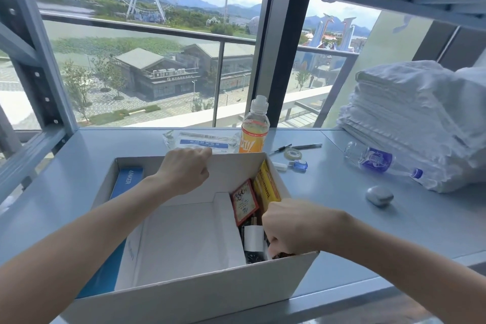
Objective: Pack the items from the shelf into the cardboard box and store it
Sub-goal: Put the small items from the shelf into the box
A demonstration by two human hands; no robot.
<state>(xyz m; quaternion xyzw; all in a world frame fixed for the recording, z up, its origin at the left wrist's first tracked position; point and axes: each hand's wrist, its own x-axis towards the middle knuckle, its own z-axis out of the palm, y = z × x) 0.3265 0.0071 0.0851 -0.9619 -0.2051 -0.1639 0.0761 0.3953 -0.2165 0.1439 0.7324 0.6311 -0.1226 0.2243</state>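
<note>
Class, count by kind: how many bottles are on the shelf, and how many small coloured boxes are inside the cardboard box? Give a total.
Bottles: 2 (orange bottle upright, clear bottle lying on its side)
Small boxes: 3 (blue box, red box, yellow box)
Total: 5

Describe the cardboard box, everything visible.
The cardboard box is white, open-topped, upright on the grey shelf. The left hand grips its far wall; the right hand, fingers curled, reaches inside at the right. Inside: a blue Anker box along the left wall, a red packet and a yellow packet at the right.
</note>
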